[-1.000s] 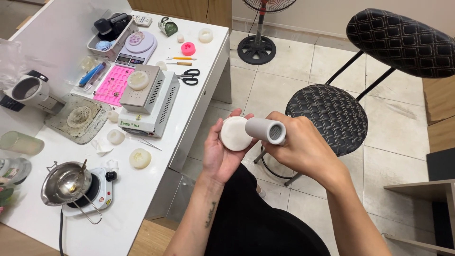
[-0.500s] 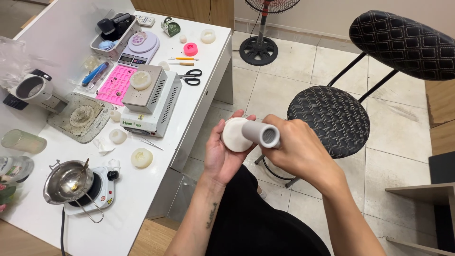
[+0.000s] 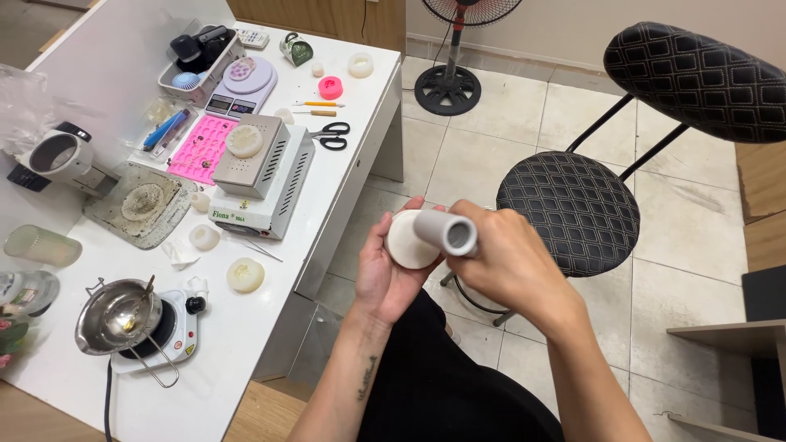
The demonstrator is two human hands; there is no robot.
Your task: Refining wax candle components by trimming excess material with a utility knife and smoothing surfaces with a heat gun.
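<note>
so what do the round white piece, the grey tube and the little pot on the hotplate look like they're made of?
Round white piece, in the left hand: matte, opaque off-white, possibly wax, soap or plaster; I can't tell which. Grey tube, in the right hand: smooth, dull grey, hollow end, probably plastic. Small pot on the hotplate: shiny, mirror-like, with wire handles, so metal, likely stainless steel.

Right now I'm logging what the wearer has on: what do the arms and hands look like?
Both forearms are bare, no sleeves, gloves, rings or watch visible. The left forearm carries a small dark tattoo near the wrist. The left hand and right hand show nothing else worn.
</note>
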